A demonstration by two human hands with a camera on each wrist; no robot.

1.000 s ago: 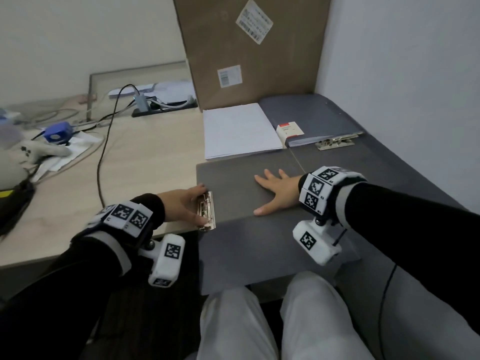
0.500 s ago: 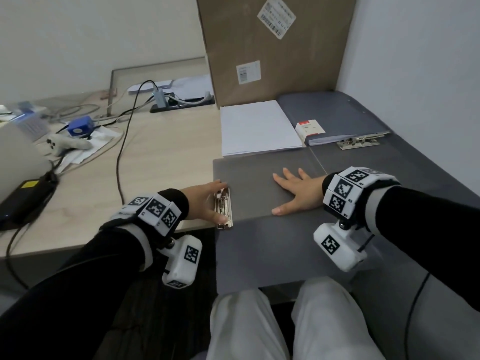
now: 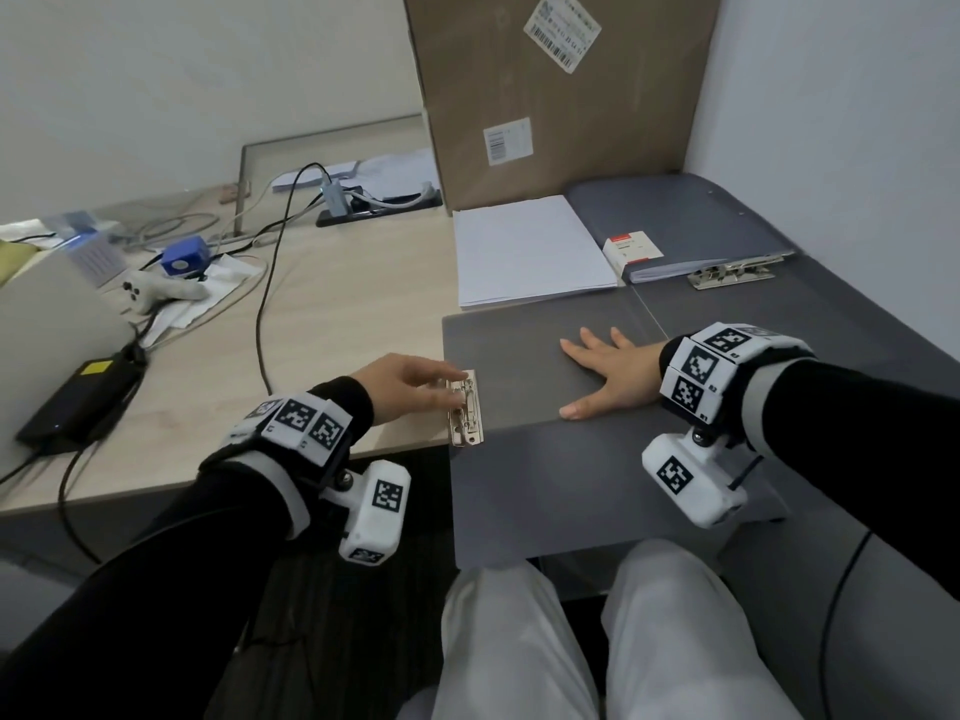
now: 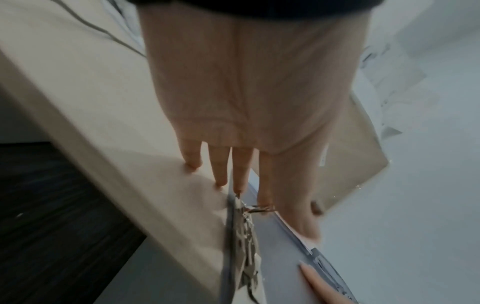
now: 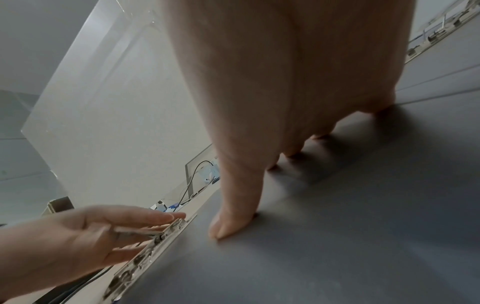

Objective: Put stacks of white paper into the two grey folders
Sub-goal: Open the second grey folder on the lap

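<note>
We sit at a pale wooden surface (image 3: 332,324) set into a corner of plain white walls (image 3: 156,70). A tall cardboard panel (image 3: 561,96) stands at its far edge. Dark striped floor (image 3: 332,615) shows below its near edge.

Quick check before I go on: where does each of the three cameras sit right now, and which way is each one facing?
Head: worn on the head, facing forward and down at the desk; shows both sleeves, left hand, right hand, knees.
Left wrist: looks along the left hand to its fingers at the metal clip.
Right wrist: looks along the right hand, flat on the grey folder, toward the left hand.
Shared: all three show the clip at the folder's left edge.
</note>
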